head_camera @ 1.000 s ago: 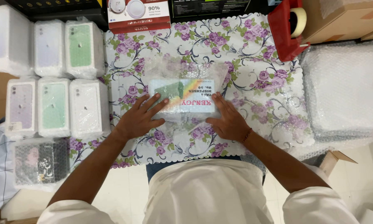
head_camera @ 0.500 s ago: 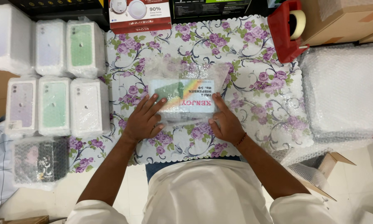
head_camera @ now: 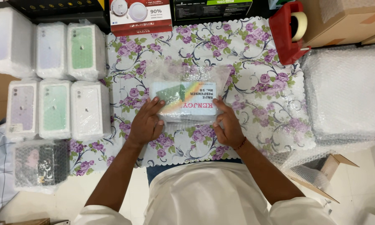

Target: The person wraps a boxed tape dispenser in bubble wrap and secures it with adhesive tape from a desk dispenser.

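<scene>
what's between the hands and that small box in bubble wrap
Only the bubble wrap itself. The left hand and right hand press against the wrapped box from either side on the floral cloth, with nothing else between them.

A packing table seen from straight above, under even indoor light.

A floral tablecloth (head_camera: pixel 254 54) with purple flowers and a scalloped edge covers the middle of the table. To its left stand two rows of bubble-wrapped boxes (head_camera: pixel 54 108), with one darker wrapped parcel (head_camera: pixel 39 164) below them. A red tape dispenser (head_camera: pixel 289 31) sits at the upper right, beside a brown cardboard box (head_camera: pixel 346 18). A stack of bubble wrap sheets (head_camera: pixel 348 91) fills the right side, and an open cardboard box (head_camera: pixel 321 171) lies below it. Printed cartons (head_camera: pixel 139 14) line the far edge. The pale floor (head_camera: pixel 362 191) shows at lower right.
</scene>
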